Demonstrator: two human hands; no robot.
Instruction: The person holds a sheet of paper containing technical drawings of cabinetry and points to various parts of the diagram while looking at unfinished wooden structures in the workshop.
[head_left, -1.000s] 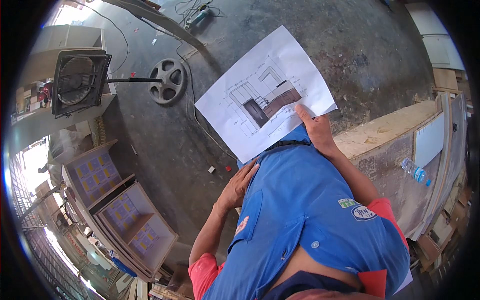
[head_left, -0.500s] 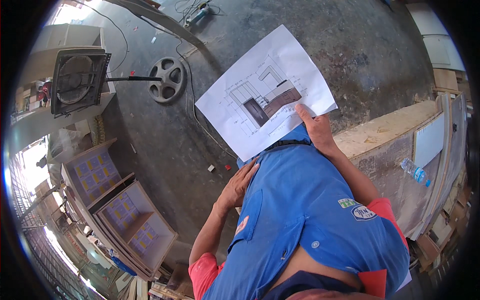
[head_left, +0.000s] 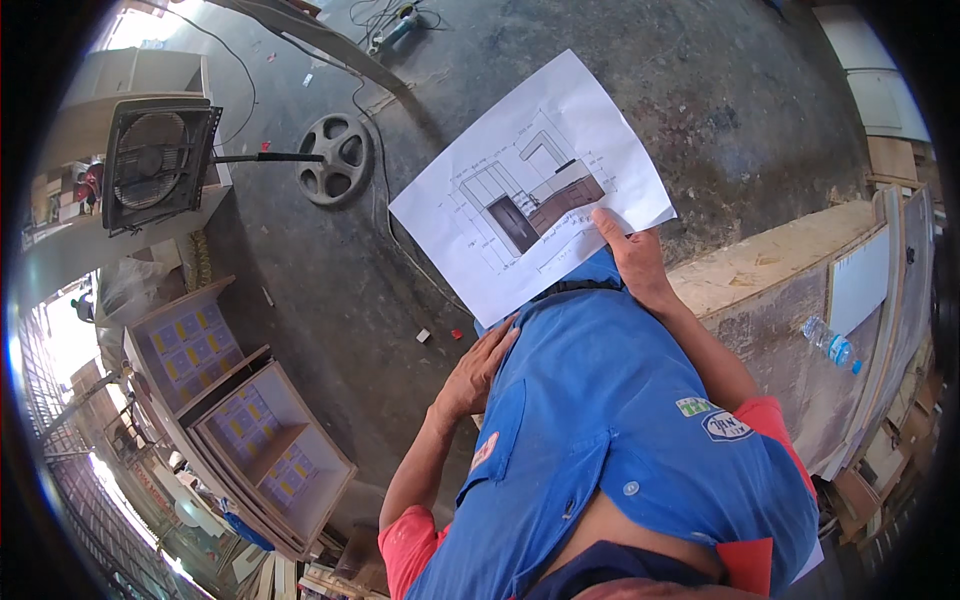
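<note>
A white paper sheet (head_left: 470,230) with a drawing of kitchen cabinets and dimension lines is tilted in front of my waist. My right hand (head_left: 638,262) grips its near right edge, thumb on top and the other fingers hidden beneath. My left hand (head_left: 478,375) lies against the side of my blue shirt (head_left: 560,370), its fingers stretched out, just below the sheet's lowest corner. Nothing shows in that hand.
A pedestal fan (head_left: 155,165) with a round spoked base (head_left: 335,160) stands at the left. Wooden cabinet boxes (head_left: 290,440) are below it. A cable crosses the floor near a power tool (head_left: 397,30). At right, a plastic bottle (head_left: 832,345) lies on boards.
</note>
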